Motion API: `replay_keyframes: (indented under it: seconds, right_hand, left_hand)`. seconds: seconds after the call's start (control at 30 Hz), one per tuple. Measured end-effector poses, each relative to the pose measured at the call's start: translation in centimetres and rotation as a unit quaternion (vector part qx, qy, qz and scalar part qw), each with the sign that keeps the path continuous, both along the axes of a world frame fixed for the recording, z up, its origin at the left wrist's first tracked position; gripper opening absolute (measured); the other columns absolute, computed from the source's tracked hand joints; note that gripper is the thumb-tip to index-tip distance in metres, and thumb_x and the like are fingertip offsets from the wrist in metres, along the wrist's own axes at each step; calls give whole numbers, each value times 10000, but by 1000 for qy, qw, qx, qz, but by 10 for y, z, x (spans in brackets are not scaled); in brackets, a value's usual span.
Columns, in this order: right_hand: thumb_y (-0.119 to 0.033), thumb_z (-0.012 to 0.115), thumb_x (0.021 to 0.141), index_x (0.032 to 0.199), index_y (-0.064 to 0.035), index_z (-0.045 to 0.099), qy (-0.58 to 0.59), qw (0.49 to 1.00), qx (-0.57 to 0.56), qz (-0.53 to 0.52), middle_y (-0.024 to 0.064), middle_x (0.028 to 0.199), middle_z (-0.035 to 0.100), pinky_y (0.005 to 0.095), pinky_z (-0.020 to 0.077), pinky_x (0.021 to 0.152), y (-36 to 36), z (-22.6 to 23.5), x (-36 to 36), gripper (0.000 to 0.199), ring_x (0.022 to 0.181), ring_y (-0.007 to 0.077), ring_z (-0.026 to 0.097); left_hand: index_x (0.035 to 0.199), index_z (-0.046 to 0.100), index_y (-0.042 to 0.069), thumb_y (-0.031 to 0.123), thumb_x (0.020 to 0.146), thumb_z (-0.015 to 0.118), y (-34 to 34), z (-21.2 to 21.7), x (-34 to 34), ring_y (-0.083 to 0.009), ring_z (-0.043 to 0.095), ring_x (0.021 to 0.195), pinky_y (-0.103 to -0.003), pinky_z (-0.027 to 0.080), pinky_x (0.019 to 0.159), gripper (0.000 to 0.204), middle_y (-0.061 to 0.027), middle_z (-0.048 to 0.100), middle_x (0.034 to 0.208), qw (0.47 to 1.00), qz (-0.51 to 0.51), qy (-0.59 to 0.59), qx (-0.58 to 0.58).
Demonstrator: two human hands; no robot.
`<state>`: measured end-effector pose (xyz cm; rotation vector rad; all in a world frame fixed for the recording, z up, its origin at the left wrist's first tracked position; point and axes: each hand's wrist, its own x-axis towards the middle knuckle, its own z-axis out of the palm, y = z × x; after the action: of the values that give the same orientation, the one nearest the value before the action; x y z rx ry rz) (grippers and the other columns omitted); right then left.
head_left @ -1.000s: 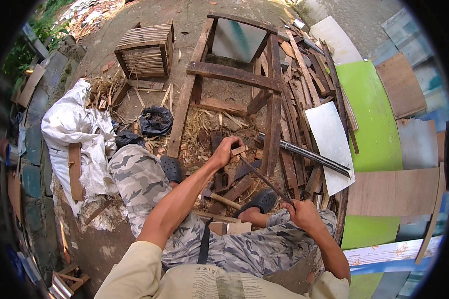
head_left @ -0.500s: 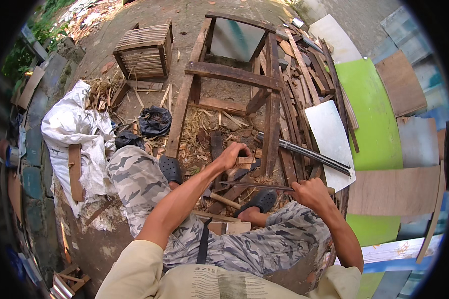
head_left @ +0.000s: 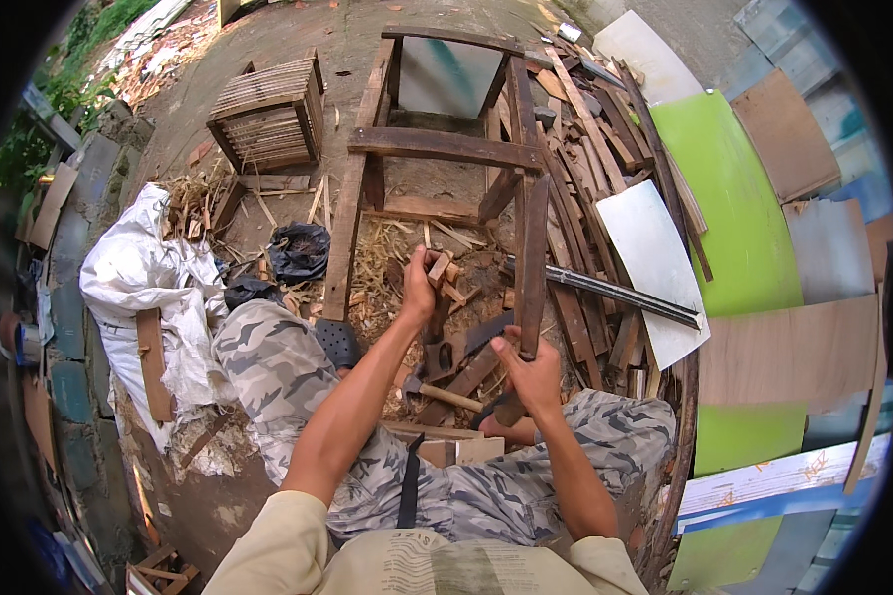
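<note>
My left hand [head_left: 421,286] is closed on a small wooden block [head_left: 442,266], held above the litter between my legs. My right hand [head_left: 533,377] is closed at the lower end of a dark wooden frame [head_left: 445,148], its thumb pointing up beside the frame's near leg. A brown wooden piece [head_left: 509,409] shows just below that palm; whether it is a handle in my grip I cannot tell. Under my hands lie a hammer-like tool with a pale wooden handle [head_left: 450,398] and a dark flat piece [head_left: 490,331].
A slatted wooden crate [head_left: 266,119] stands at the far left, near a white sack [head_left: 149,263] and black plastic bags [head_left: 299,251]. Scrap wood [head_left: 605,129], a dark metal bar [head_left: 615,292] and a white sheet [head_left: 653,268] lie right. Green panels [head_left: 729,188] stretch beyond them.
My left hand has moved forward and left with the block. My right hand has swung inward to the frame leg; the long thin blade it held can no longer be made out.
</note>
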<state>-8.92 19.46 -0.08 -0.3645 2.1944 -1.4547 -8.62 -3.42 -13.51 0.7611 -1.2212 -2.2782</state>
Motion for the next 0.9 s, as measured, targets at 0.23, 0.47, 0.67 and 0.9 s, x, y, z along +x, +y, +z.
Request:
replay_keyframes:
  seconds: [0.23, 0.47, 0.67, 0.9]
  right_hand:
    - [-240, 768, 908, 1019, 69, 669, -119, 982, -121, -87, 16, 591, 561, 279, 430, 392, -69, -30, 2, 343, 422, 97, 495]
    - [-317, 716, 946, 1129, 46, 681, 95, 993, 28, -61, 52, 591, 587, 289, 420, 433, -13, -42, -2, 408, 441, 97, 530]
    - [-373, 574, 1017, 1212, -25, 656, 57, 985, 151, 53, 112, 623, 632, 383, 506, 609, 11, 3, 31, 407, 597, 269, 653]
    - [-313, 513, 1024, 1212, -74, 644, 138, 957, 196, 164, 232, 759, 688, 540, 520, 675, 10, 20, 72, 331, 757, 448, 677]
  left_hand:
    - [938, 614, 51, 519, 1035, 398, 19, 14, 2, -145, 562, 760, -308, 443, 722, 524, -37, 619, 831, 998, 54, -5, -22]
    - [1112, 657, 60, 525, 1024, 416, -23, -4, -6, -226, 643, 934, -373, 489, 879, 531, -73, 681, 1015, 982, 169, 16, 85]
    - [1157, 649, 74, 553, 1006, 425, -38, -1, 0, -257, 636, 1002, -427, 496, 915, 551, -95, 674, 1080, 972, 193, 19, 135]
    - [1228, 608, 51, 618, 1003, 397, -37, -2, -3, -260, 611, 1067, -432, 466, 969, 646, -115, 652, 1168, 979, 178, 8, 94]
